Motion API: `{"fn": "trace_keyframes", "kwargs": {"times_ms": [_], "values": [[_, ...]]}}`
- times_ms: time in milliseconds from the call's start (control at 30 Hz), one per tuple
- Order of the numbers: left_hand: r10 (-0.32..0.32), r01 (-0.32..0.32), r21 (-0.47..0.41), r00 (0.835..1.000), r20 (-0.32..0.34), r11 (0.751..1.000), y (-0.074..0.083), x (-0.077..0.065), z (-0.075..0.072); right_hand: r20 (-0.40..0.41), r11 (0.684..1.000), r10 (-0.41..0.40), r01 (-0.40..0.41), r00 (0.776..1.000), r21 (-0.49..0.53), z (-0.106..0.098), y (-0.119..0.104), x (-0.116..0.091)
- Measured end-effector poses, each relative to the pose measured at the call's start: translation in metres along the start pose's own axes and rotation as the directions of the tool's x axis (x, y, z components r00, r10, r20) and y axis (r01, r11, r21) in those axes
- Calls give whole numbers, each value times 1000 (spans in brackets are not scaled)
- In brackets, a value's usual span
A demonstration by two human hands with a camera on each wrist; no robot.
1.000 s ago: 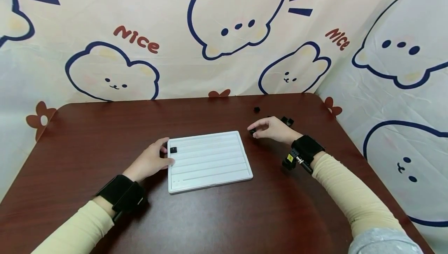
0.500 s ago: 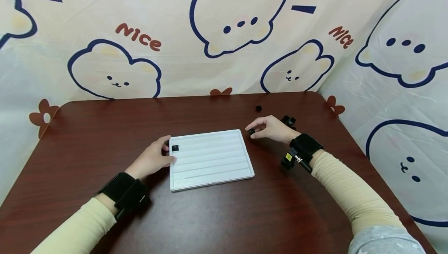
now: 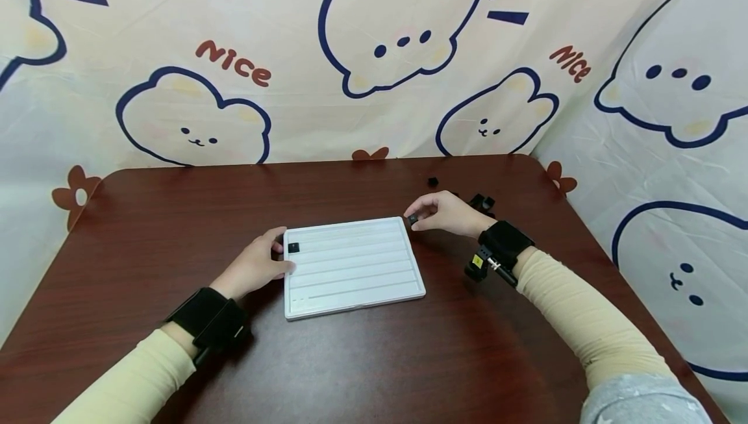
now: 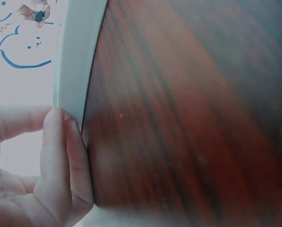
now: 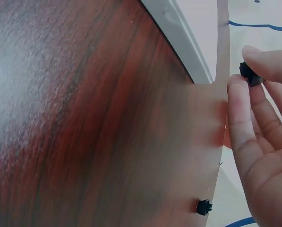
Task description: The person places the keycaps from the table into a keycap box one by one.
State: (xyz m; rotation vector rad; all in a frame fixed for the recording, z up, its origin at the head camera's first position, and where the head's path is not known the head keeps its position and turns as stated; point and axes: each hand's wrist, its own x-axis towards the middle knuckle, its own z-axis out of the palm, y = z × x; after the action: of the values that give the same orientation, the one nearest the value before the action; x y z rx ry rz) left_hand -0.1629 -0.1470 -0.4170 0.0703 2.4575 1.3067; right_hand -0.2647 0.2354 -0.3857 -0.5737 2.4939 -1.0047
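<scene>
One black piece [image 3: 294,247] sits on the white board [image 3: 353,271], so little looks done. The left hand [image 3: 252,268] pinches the board's edge. Two pieces aren't on yet: the right hand [image 3: 447,212] pinches a second piece [image 3: 413,219] near the board; a loose piece [image 3: 432,182] lies on the table [image 3: 350,372].
</scene>
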Motion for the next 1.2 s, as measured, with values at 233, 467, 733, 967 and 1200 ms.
{"fn": "trace_keyframes", "kwargs": {"times_ms": [233, 467, 733, 967, 1200], "values": [[0, 0, 7, 1000, 0, 1000, 0, 0, 0, 5, 999, -18, 19, 1000, -26, 5, -11, 0], [-8, 8, 15, 1000, -10, 1000, -2, 1, 1, 0, 993, -61, 61, 998, -99, 12, -19, 2], [-9, 9, -8, 1000, -5, 1000, -2, -1, 0, 32, 980, -129, 132, 991, -149, 22, -37, 10], [-11, 11, -26, 1000, -5, 1000, -1, 0, 0, 79, 968, -192, 202, 978, -151, 37, -49, 22], [-11, 11, -11, 1000, -7, 1000, -1, 0, 0, 120, 959, -207, 226, 971, -173, 49, -58, 27]]}}
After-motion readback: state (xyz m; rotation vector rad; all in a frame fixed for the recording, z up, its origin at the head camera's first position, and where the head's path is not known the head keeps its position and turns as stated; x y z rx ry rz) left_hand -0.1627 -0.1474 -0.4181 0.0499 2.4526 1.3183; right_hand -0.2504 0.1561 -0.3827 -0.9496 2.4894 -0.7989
